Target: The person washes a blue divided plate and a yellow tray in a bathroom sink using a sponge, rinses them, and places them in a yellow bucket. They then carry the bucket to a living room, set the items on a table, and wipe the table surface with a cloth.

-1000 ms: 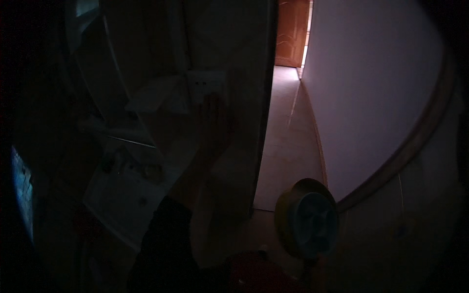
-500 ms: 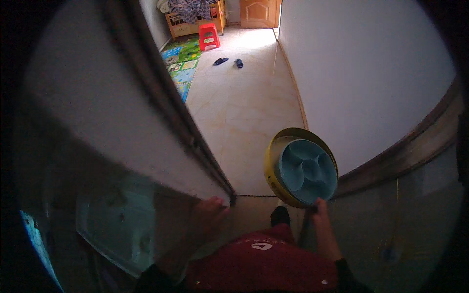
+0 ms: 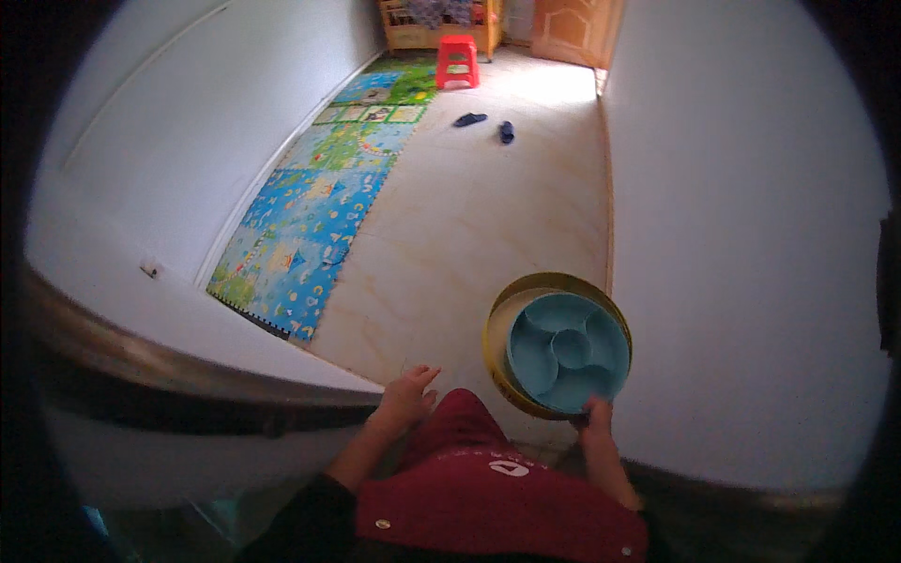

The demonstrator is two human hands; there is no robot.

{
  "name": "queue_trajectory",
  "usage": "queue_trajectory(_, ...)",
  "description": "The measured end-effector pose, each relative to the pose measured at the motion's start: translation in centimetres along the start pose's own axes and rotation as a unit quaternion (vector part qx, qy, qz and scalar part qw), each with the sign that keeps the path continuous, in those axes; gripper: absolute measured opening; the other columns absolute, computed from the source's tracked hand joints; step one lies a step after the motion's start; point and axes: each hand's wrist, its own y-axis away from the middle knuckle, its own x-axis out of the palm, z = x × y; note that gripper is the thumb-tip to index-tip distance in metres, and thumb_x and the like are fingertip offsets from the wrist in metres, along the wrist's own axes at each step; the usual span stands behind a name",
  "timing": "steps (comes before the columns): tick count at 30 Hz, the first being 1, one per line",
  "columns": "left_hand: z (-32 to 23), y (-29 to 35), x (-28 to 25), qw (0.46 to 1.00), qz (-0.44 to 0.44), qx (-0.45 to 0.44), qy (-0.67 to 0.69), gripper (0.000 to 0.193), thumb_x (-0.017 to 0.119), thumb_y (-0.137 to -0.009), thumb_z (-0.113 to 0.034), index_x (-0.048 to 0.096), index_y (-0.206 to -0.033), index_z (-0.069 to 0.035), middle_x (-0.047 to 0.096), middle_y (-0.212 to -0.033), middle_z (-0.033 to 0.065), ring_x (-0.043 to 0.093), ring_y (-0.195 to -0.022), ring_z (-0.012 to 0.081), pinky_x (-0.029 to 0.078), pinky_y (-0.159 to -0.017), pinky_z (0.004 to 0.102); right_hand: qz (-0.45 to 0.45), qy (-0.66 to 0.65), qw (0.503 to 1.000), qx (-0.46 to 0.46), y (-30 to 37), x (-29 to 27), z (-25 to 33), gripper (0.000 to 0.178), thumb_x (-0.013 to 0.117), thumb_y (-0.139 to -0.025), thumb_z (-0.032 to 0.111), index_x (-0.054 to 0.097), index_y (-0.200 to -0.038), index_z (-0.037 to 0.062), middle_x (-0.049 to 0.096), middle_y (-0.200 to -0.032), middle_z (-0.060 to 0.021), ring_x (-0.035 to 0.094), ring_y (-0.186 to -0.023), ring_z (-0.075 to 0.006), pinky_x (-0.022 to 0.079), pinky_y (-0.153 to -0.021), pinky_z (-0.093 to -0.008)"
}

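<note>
My right hand (image 3: 597,418) grips the near rim of a round yellow tin (image 3: 495,349). Inside the tin sits a round blue-green divided tray (image 3: 569,350), with curved compartments around a small middle cup; no contents show in it. The tin is held tilted in front of my body, over the floor beside the right wall. My left hand (image 3: 407,398) hangs free in front of my left side, fingers partly stretched out, holding nothing. A dark red apron (image 3: 469,488) covers my front.
A pale tiled floor (image 3: 460,216) runs ahead between white walls. Along the left lies a colourful foam play mat (image 3: 319,216). Farther off are a pair of dark slippers (image 3: 507,132), a red plastic stool (image 3: 457,64), a wooden crib (image 3: 413,36) and a wooden door (image 3: 571,30).
I have moved forward through the doorway, so more of the foam mat and left wall shows. The tin stays in my right hand, and my left hand has come away from the door frame.
</note>
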Motion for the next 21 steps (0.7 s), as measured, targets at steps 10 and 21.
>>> queue_trajectory(10,13.2,-21.2,-3.1,0.959,0.14,-0.221,-0.113,0.047,0.052,-0.078,-0.033,0.051,-0.121,-0.014,0.053,-0.113,0.0131,0.051,-0.106,0.0311,0.043,-0.087,0.0424,0.137,0.056,0.987,-0.06,-15.0,16.7,11.9,0.048,0.056,-0.064,0.004,0.046,-0.111,0.0043,0.05,-0.108,-0.0096,0.051,-0.1,-0.0296,0.047,-0.087,-0.0438)
queue_trajectory(21,8.1,-64.8,-13.3,0.999,0.036,0.026,0.003,0.046,0.053,-0.08,-0.031,0.05,-0.122,-0.012,0.056,-0.111,0.0127,0.054,-0.103,0.0302,0.045,-0.085,0.0423,0.046,0.515,0.783,-0.345,-26.6,29.6,25.8,0.027,0.059,-0.074,0.005,0.045,-0.097,0.0032,0.051,-0.1,-0.0105,0.053,-0.092,-0.0222,0.044,-0.081,-0.0347)
